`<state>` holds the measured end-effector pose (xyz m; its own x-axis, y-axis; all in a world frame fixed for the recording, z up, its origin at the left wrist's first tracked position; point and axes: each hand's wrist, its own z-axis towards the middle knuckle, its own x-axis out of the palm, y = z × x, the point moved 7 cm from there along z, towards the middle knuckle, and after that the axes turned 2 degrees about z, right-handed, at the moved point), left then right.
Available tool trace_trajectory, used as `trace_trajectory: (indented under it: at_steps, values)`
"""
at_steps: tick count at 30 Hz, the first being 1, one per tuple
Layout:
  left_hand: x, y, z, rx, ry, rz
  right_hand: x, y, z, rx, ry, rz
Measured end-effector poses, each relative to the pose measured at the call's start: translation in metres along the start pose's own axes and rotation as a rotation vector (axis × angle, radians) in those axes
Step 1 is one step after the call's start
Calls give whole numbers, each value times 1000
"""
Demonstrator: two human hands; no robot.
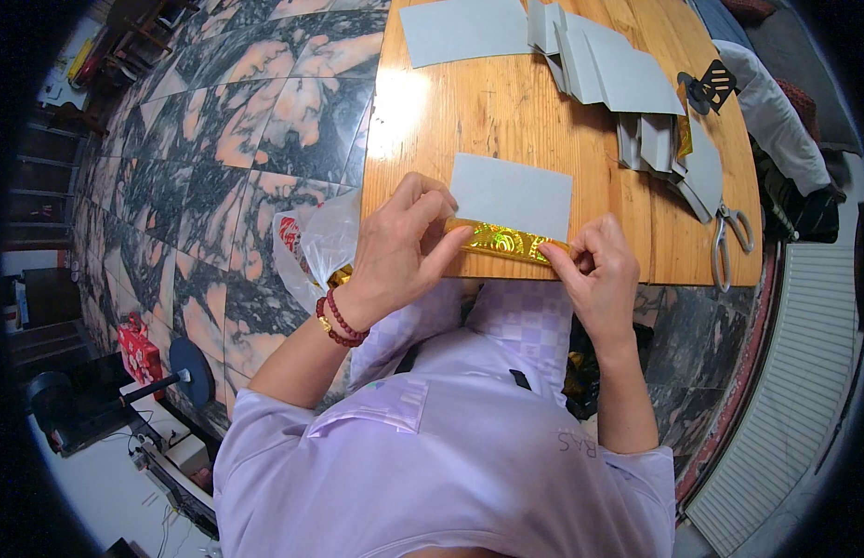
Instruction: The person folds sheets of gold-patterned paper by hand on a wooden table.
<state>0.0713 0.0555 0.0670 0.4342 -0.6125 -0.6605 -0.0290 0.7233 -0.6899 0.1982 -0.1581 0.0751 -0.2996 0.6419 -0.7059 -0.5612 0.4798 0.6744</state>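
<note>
A sheet of paper lies in front of me at the table's near edge, its pale grey side (pixel 512 192) facing up. Along its near side a strip is folded over, showing a shiny gold foil face (pixel 505 239) with an embossed pattern. My left hand (pixel 407 240) pinches the left end of this fold, thumb on top of the foil. At the right end, my right hand (pixel 595 272) grips the fold between thumb and curled fingers. The undersides of both grips are hidden.
On the wooden table (pixel 466 118), folded grey papers (pixel 606 66) are heaped at the far right, near a flat sheet (pixel 466 31). Scissors (pixel 726 240) overhang the right corner, and a black plastic piece (pixel 710 87) sits farther back. A plastic bag (pixel 327 234) hangs at the left edge.
</note>
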Motion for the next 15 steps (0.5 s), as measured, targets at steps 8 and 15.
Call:
trace_trajectory:
  at_steps: [8, 15]
  values:
    - [0, 2, 2, -46, 13, -40, 1, -4, 8, -13, 44, -47]
    - [0, 2, 3, -42, 1, -59, 4, -5, 13, -2, 86, -112]
